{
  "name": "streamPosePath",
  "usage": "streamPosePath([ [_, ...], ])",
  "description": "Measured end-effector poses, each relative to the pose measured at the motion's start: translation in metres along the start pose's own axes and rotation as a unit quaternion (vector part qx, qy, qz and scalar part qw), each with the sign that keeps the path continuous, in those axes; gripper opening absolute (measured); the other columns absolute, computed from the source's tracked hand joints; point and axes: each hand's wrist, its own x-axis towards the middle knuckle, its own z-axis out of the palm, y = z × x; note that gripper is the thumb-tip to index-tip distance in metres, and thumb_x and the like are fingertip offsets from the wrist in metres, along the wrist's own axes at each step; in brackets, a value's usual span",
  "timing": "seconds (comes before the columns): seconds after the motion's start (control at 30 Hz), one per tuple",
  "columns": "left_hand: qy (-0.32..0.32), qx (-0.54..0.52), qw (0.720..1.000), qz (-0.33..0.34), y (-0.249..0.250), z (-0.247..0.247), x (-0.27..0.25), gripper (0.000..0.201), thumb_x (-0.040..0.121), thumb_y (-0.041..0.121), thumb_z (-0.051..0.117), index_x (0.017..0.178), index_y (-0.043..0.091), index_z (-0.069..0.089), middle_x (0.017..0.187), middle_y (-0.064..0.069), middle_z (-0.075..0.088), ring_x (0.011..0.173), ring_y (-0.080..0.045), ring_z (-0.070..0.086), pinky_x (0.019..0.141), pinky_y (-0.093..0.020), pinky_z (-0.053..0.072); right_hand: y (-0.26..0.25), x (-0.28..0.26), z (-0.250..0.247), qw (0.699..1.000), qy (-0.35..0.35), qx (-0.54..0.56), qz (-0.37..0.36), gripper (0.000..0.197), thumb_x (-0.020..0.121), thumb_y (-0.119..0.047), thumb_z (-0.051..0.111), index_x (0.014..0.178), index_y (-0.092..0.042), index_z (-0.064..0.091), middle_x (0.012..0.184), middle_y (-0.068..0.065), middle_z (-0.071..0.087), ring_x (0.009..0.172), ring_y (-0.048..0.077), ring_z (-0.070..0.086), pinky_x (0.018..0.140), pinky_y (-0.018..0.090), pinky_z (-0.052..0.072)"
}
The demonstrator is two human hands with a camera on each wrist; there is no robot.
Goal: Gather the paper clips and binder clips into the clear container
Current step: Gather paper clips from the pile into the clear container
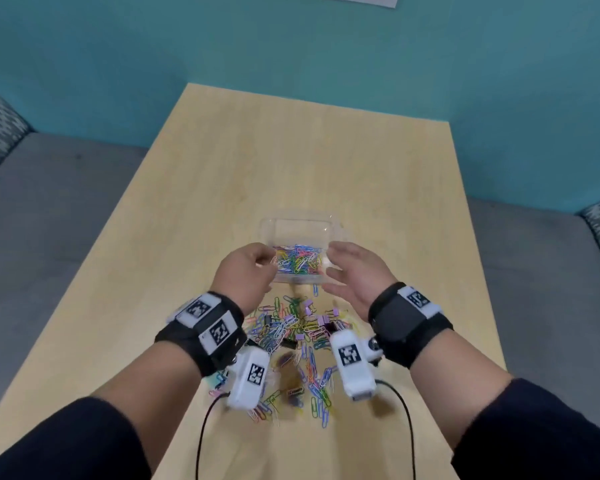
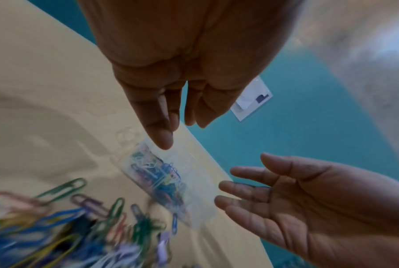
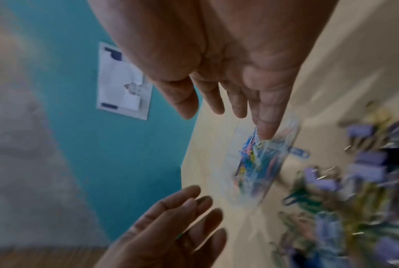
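The clear container stands mid-table, and coloured paper clips fill its near half. My left hand hovers at its near left corner, fingers loosely bent and holding nothing. My right hand is at the near right corner, palm turned inward and fingers spread. In the left wrist view my left hand points at the container, with the right hand open beside it. Loose paper clips, purple binder clips and black binder clips lie heaped between my wrists.
The light wooden table is bare beyond the container. Grey seating flanks it on both sides and a teal wall rises behind. The pile of clips reaches toward the table's near edge.
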Motion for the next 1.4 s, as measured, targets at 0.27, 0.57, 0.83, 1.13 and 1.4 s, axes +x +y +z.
streamPosePath([
  [0.27,-0.125,0.287,0.939,0.139,-0.070,0.015,-0.119,0.029,0.079,0.026,0.059,0.108,0.023,0.059,0.104,0.004,0.051,0.088,-0.016,0.058,0.079,-0.032,0.048,0.108,-0.076,-0.047,0.774,-0.089,-0.609,-0.146,0.057,0.086,-0.024,0.057,0.139,-0.026,0.037,0.129,-0.003,0.044,0.115,0.019,0.049,0.093,0.028,0.042],
  [0.57,-0.122,0.445,0.868,0.184,-0.102,0.059,-0.150,0.087,0.050,0.021,0.083,0.128,0.014,0.045,0.127,-0.010,0.046,0.099,-0.027,0.051,0.067,-0.030,0.056,0.166,-0.086,-0.033,0.731,-0.042,-0.661,-0.167,0.078,0.088,-0.035,0.059,0.148,-0.031,0.008,0.147,0.003,0.022,0.123,0.027,0.036,0.098,0.033,0.040],
  [0.83,-0.111,0.476,0.850,0.194,-0.095,0.065,-0.118,0.074,0.053,0.019,0.080,0.121,0.013,0.052,0.120,-0.014,0.054,0.097,-0.030,0.045,0.080,-0.037,0.052,0.152,-0.055,-0.002,0.721,-0.042,-0.665,-0.192,0.055,0.086,-0.013,0.049,0.139,-0.017,0.035,0.138,0.009,0.034,0.114,0.034,0.039,0.097,0.041,0.039],
  [1.13,-0.150,0.471,0.850,0.182,-0.082,0.062,-0.124,0.047,0.065,-0.002,0.053,0.109,0.015,0.054,0.107,-0.006,0.047,0.091,-0.026,0.044,0.070,-0.032,0.043,0.156,-0.059,-0.001,0.704,-0.067,-0.672,-0.221,0.032,0.079,-0.001,0.048,0.108,-0.012,0.053,0.111,0.012,0.047,0.091,0.032,0.047,0.077,0.040,0.043],
  [1.4,-0.187,0.471,0.845,0.170,-0.074,0.057,-0.131,0.045,0.073,-0.007,0.043,0.113,0.014,0.043,0.113,-0.007,0.039,0.100,-0.028,0.041,0.072,-0.035,0.038,0.153,-0.070,-0.006,0.722,-0.078,-0.659,-0.194,0.033,0.077,0.004,0.043,0.105,-0.013,0.051,0.110,0.010,0.045,0.092,0.030,0.046,0.075,0.036,0.038],
])
